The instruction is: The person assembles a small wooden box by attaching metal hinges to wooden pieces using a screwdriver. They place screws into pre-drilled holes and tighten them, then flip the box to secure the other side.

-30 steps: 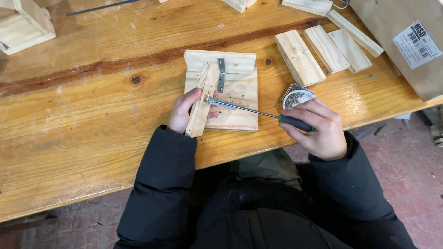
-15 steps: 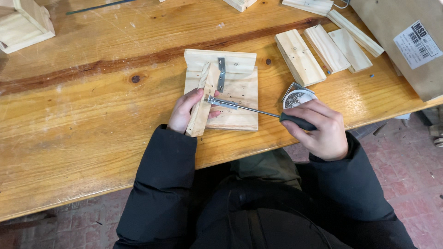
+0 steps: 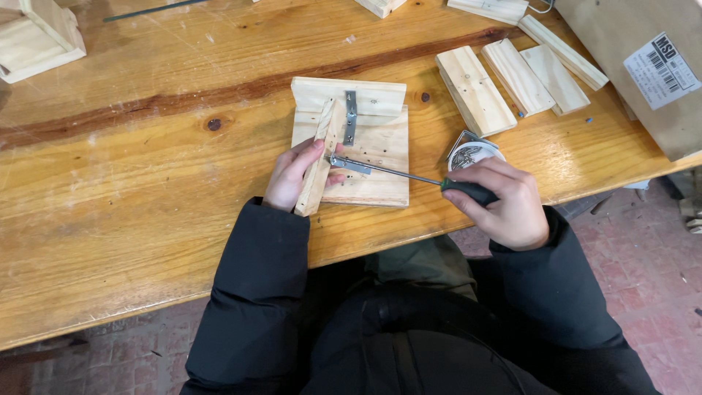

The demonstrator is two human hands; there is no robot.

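Note:
A small assembly of pale wooden boards (image 3: pixel 369 143) lies near the front edge of the wooden workbench (image 3: pixel 146 183). A narrow wooden slat (image 3: pixel 320 157) stands on edge along its left side, and my left hand (image 3: pixel 292 175) is wrapped around that slat. Two metal corner brackets join the pieces: one upright bracket (image 3: pixel 350 117) at the back and one bracket (image 3: pixel 349 164) beside the slat. My right hand (image 3: pixel 504 201) grips the dark handle of a screwdriver (image 3: pixel 409 175), whose thin shaft points left with its tip on the lower bracket.
Three loose wooden blocks (image 3: pixel 512 84) lie at the back right, with a cardboard box (image 3: pixel 643 66) beyond them. A small round tin (image 3: pixel 472 153) sits just above my right hand. A wooden box piece (image 3: pixel 36 40) stands at the far left corner.
My right hand has shifted slightly on the screwdriver handle; the tip stays at the lower bracket. My left hand and the boards have not moved.

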